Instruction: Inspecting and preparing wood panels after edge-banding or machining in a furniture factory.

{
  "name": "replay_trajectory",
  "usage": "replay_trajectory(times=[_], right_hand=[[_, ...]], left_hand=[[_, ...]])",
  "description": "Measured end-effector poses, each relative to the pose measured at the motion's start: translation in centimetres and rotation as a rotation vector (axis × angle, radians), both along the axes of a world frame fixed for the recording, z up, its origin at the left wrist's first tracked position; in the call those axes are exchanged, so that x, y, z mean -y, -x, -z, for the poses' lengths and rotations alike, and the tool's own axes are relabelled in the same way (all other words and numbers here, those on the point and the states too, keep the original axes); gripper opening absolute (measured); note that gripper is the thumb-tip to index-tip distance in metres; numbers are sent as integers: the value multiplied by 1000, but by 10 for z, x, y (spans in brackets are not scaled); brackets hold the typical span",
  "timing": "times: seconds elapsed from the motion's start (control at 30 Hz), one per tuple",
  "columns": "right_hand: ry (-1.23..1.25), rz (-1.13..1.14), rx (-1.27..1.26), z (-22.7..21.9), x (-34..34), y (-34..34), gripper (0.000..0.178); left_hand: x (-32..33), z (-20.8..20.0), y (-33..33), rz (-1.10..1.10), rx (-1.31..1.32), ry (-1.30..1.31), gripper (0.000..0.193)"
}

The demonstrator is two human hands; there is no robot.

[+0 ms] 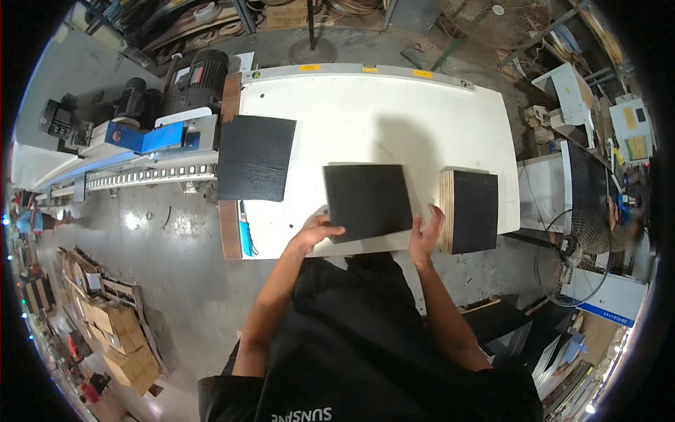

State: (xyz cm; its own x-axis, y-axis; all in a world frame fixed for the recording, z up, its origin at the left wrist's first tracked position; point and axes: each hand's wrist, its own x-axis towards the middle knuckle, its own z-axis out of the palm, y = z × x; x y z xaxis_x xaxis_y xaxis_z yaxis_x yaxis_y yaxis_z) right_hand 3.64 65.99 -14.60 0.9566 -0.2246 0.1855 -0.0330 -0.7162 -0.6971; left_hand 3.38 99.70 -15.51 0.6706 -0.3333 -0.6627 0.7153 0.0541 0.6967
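A square black board point(369, 202) is held slightly tilted above the white tabletop, near its front edge. My left hand point(318, 231) grips its near left corner, thumb on top and the other fingers partly hidden. Beside the near right corner, my right hand point(427, 235) is open, thumb and fingers apart; whether the thumb touches the board's edge I cannot tell. To the right of that hand stands a stack of boards point(474, 212) with black tops and layered pale edges. Another black board point(257, 158) with a grained surface lies at the table's left end.
A spirit level point(358, 71) lies along the far edge of the white table point(330, 105). Left of the table stands a machine with motors point(207, 77) and a chain track. A caged fan point(571, 246) is at the right. Cardboard boxes point(130, 362) sit on the floor at lower left.
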Motion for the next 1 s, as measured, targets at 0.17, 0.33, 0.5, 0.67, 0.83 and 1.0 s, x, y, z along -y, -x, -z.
replay_trajectory(times=[0.17, 0.33, 0.5, 0.67, 0.83, 1.0], right_hand=[[188, -511, -46, -21, -23, -23, 80], [400, -779, -237, 45, -24, -26, 112], [489, -910, -209, 63, -32, -30, 118], [538, -1035, -172, 66, -60, -42, 114], [616, -1016, -181, 72, -64, -37, 110], [638, -1002, -172, 69, -65, -40, 104]], left_hand=[[34, 43, 40, 175, 75, -142, 39], [-5, 14, 60, 109, 336, -1069, 35], [-99, 22, 81, -209, 189, -1927, 55], [-125, 56, 114, -198, 301, -1936, 56], [-97, 53, 129, -228, 123, -1782, 39], [-41, 51, 174, -471, 126, -1521, 34]])
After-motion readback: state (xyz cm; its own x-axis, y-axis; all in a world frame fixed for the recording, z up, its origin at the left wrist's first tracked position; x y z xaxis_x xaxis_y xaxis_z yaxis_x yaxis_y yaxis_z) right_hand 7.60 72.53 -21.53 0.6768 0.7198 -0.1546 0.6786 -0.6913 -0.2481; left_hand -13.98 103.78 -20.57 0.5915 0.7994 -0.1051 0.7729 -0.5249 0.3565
